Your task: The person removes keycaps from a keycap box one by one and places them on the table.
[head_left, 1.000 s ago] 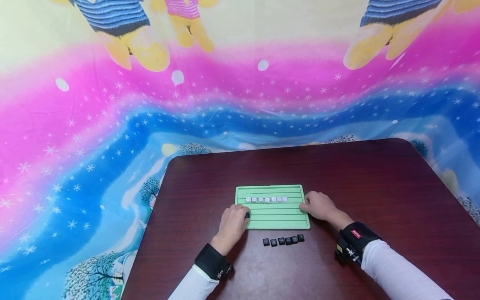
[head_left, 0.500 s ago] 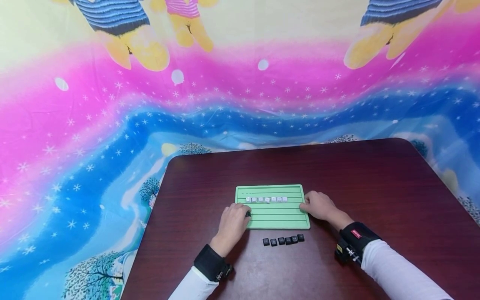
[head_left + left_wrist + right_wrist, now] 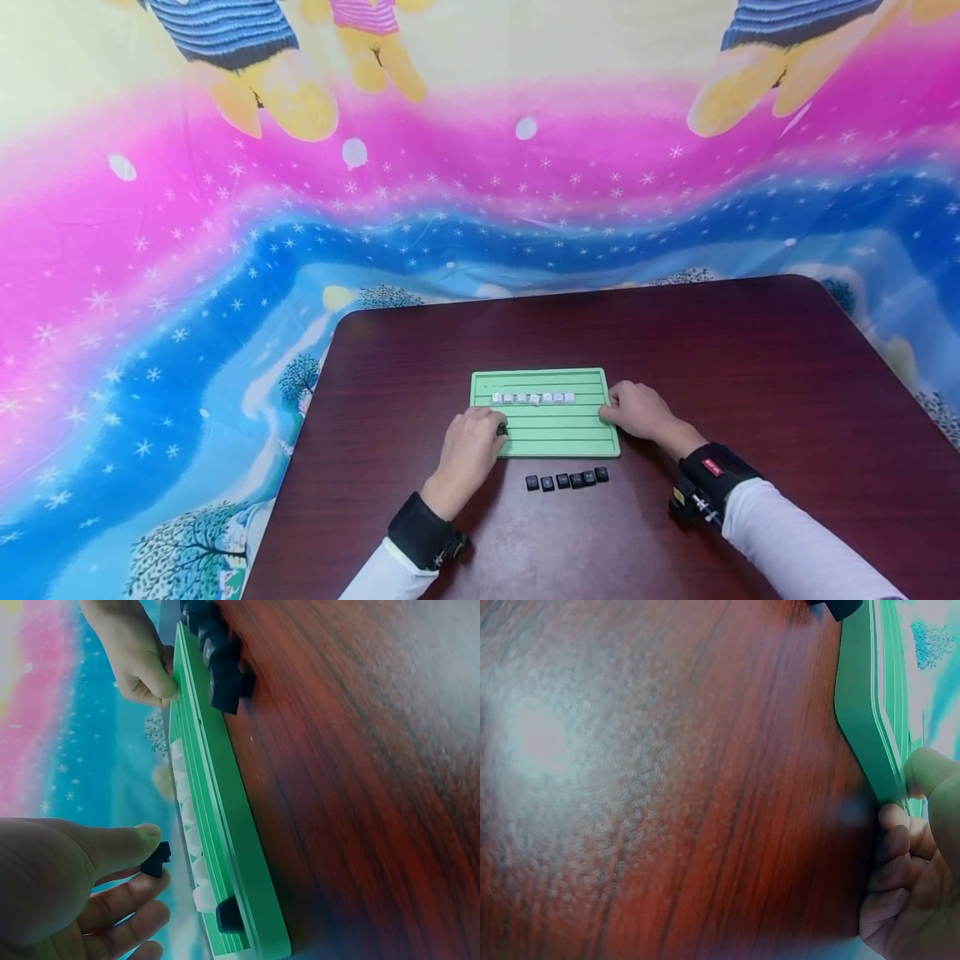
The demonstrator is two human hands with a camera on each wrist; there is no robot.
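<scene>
My left hand (image 3: 468,446) is over the left side of a green ridged tray (image 3: 558,423). Thumb and forefinger pinch a small black keycap (image 3: 155,859), seen best in the left wrist view. A second black keycap (image 3: 229,915) sits on the tray close to that hand; in the head view the hand hides it. White keycaps (image 3: 535,400) stand in a row across the tray, one slightly askew. At the tray's right edge my right hand (image 3: 637,410) grips the rim, its thumb on top and its fingers at the outer side in the right wrist view.
Several black keycaps (image 3: 576,481) lie in an uneven row on the dark red wooden table (image 3: 750,375), just in front of the tray. A printed cloth (image 3: 480,183) hangs behind the table's far edge.
My left hand, pinching the black keycap, has shifted slightly to the right over the tray. The right hand keeps its grip on the rim and the tray stays in place.
</scene>
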